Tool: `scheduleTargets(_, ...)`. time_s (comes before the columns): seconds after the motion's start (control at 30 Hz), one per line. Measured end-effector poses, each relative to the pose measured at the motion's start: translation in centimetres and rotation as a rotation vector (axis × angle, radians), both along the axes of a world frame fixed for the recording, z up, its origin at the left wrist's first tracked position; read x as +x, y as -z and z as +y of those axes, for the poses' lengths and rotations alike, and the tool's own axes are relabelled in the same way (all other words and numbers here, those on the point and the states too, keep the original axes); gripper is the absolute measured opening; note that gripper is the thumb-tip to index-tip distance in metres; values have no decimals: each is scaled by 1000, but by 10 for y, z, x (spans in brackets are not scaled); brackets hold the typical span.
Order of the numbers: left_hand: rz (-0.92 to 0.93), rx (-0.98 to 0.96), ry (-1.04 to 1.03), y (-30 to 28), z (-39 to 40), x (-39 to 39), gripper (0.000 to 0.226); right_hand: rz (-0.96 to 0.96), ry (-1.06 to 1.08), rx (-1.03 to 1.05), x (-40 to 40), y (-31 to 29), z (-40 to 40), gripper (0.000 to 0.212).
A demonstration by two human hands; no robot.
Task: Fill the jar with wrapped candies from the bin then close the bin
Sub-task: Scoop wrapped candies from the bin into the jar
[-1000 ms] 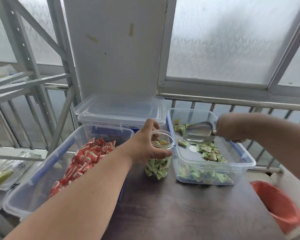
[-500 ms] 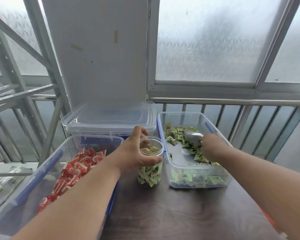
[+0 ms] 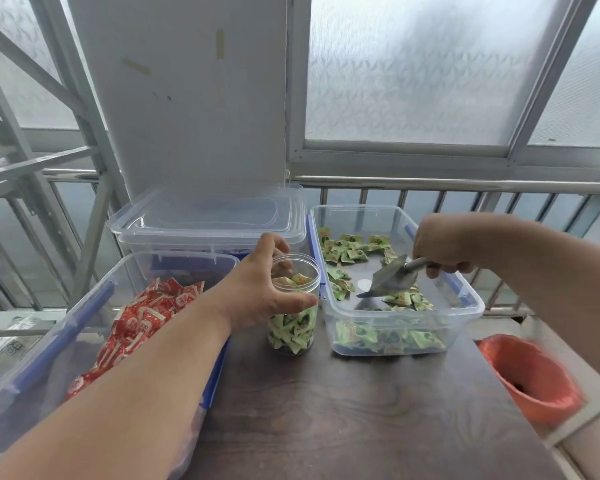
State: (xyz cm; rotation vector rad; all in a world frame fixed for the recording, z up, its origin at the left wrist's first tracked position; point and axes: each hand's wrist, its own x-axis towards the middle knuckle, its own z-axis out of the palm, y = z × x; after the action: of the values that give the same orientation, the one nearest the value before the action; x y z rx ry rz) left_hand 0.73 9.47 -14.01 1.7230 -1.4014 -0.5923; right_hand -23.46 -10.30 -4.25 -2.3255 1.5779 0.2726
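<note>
A clear round jar (image 3: 293, 329), nearly full of green wrapped candies, stands upright on the dark wooden table. My left hand (image 3: 262, 292) grips its upper part. To its right sits an open clear bin (image 3: 471, 306) holding green wrapped candies (image 3: 343, 251). Over the bin, my right hand (image 3: 442, 244) holds a metal scoop (image 3: 387, 282) by its handle, with the blade tilted down among the candies near the bin floor. Clear lids (image 3: 208, 220) lie stacked behind the jar.
A second open bin (image 3: 25, 368) with red wrapped candies (image 3: 142, 313) stands at the left. An orange bucket (image 3: 530, 379) sits low beside the table's right edge. A railing and frosted windows run behind, and a metal rack stands at far left.
My right hand has lifted slightly and turned the scoop so its blade points down toward the bin's middle. The left hand keeps its hold on the jar. The camera view has shifted.
</note>
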Motion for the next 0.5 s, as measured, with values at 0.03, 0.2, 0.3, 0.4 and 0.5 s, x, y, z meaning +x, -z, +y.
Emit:
scheduleTargets(0.03,1,2,-1,0,0,0,81,-37,48,103,0,0,-1,25)
scheduleTargets(0.2,7,15,1,-2,1,-1,81,-253,111,313,23,22,2,24)
scheduleTargets(0.3,14,22,-1,-2,1,-1,81,-319,149,252,48,45,-4,25)
scheduleTargets(0.4,15,16,-10,-1,1,-1,79,-429,139,157,69,65,-15,32)
scheduleTargets(0.5,28,5,-21,0,1,-1,79,-453,201,174,77,88,-16,34)
